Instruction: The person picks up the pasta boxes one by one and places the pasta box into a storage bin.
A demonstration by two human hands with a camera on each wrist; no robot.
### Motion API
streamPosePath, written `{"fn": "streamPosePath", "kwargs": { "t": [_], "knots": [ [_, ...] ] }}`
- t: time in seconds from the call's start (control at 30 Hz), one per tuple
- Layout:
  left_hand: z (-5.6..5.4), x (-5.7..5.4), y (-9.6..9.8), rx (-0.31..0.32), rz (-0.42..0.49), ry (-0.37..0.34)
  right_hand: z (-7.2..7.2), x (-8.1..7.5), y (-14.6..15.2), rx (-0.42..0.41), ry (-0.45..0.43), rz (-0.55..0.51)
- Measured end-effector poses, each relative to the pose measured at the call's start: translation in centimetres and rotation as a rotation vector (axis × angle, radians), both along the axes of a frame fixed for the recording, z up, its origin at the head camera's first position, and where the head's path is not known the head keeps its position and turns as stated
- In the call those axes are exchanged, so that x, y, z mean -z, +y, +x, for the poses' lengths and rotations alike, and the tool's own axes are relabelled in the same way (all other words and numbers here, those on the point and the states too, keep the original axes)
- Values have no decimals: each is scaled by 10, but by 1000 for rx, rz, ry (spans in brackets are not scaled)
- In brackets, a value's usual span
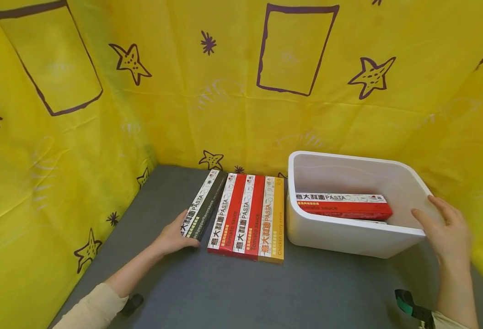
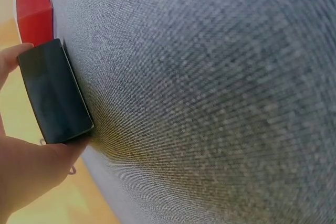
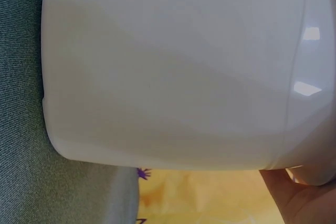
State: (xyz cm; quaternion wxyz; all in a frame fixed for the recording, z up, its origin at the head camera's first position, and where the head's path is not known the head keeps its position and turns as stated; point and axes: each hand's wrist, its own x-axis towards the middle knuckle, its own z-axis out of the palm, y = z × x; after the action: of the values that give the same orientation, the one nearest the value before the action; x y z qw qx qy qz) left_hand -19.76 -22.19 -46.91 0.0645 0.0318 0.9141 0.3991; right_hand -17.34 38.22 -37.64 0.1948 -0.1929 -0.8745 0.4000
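Note:
My left hand [image 1: 174, 236] grips the near end of a black pasta box [image 1: 211, 201], which lies on the table slightly slanted. In the left wrist view, thumb and fingers sit on opposite sides of the box's dark end face [image 2: 55, 92]. To its right, two red tomato sauce pasta boxes [image 1: 227, 214] and a yellow chicken curry one [image 1: 277, 219] lie side by side. My right hand [image 1: 449, 230] holds the right end of a white bin [image 1: 344, 240] at its rim. Inside the bin lies a red pasta box [image 1: 348, 209], with part of another underneath it.
A dark grey cloth [image 1: 241, 292] covers the table. Yellow fabric [image 1: 233, 91] with drawn stars hangs behind and at both sides, right at the table's back edge. The bin's smooth outer wall [image 3: 168, 77] fills most of the right wrist view.

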Motion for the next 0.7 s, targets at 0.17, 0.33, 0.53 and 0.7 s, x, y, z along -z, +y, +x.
{"fn": "streamPosePath", "kwargs": {
  "t": [0.17,0.33,0.53,0.7],
  "knots": [
    [0,-2,-1,-46,-45,-6,-1,1,0,-15,-6,-10],
    [-3,-5,-1,-87,-15,-28,-1,1,1,-12,-20,-21],
    [-3,-12,-3,-117,49,-67,-1,1,1,-3,-6,-5],
    [-1,-18,-5,-131,184,-91,0,0,0,-11,-5,-7]
  ]
}}
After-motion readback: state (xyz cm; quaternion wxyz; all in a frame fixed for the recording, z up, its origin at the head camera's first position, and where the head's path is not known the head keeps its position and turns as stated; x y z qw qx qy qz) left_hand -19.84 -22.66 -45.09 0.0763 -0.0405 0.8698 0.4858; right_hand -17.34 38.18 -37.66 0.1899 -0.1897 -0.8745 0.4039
